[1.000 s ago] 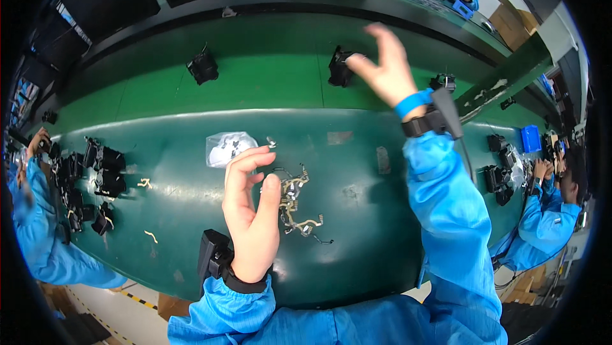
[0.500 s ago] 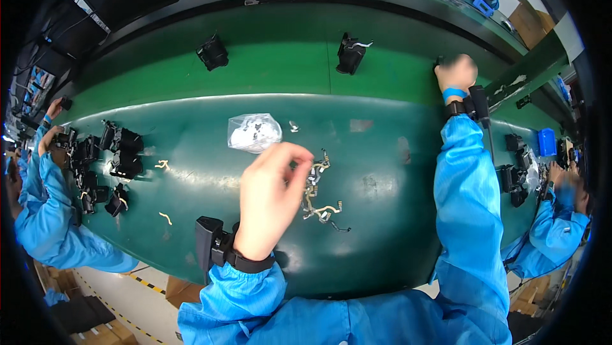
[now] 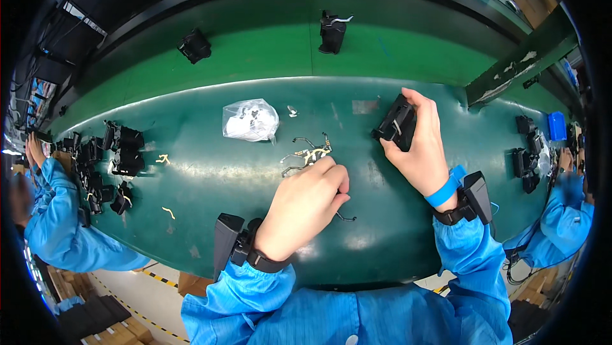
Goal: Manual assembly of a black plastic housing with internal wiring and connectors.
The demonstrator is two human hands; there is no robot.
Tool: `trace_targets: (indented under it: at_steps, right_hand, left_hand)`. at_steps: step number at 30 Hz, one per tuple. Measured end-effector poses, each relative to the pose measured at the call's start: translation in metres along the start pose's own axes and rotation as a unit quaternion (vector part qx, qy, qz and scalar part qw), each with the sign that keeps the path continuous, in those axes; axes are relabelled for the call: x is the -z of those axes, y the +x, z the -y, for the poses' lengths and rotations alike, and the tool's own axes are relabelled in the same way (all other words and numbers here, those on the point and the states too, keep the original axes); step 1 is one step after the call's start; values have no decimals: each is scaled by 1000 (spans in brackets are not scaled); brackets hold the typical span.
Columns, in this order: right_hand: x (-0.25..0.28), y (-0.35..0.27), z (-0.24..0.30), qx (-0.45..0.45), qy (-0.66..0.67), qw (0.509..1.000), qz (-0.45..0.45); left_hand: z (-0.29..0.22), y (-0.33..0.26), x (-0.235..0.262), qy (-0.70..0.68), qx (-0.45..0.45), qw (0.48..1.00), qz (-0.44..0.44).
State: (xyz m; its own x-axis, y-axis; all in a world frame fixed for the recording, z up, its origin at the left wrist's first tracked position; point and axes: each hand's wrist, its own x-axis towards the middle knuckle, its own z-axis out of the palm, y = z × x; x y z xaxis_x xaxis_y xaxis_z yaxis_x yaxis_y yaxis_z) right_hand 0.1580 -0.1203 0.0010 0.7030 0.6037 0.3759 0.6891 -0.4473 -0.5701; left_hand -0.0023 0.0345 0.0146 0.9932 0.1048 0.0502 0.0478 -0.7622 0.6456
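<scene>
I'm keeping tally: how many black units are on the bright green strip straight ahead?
2: a left unit and a middle unit on the green strip. A held unit is in the right hand, uncounted. Dark shapes at the strip's ends are too unclear to count.

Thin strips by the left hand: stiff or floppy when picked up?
The thin strips are likely light, being so slender. Their kinked outlines suggest they may hold some shape. Overlapping in a loose pile, they could snag each other.

The right hand (image 3: 417,147), having reached beyond the surface's (image 3: 382,230) far edge, is now gripping a black module (image 3: 398,120) near that edge; the left hand (image 3: 309,205) is now covering more of the cables (image 3: 315,152).
</scene>
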Motion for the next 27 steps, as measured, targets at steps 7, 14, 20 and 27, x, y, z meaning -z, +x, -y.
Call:
trace_targets:
  at_steps: [7, 14, 20, 27]
  right_hand:
    - [26, -14, 28, -10, 86, 991, -101]
    - [26, -43, 54, -272, 621, 681, 277]
    - [17, -48, 44, -250, 663, 644, 289]
    - [18, -48, 41, -244, 691, 631, 255]
  left_hand:
    - [-8, -6, 26, -339, 61, 921, -180]
    - [-17, -7, 20, -333, -99, 919, -186]
    - [-16, 0, 17, -286, -140, 939, -129]
    - [-18, 0, 10, -266, -117, 945, -148]
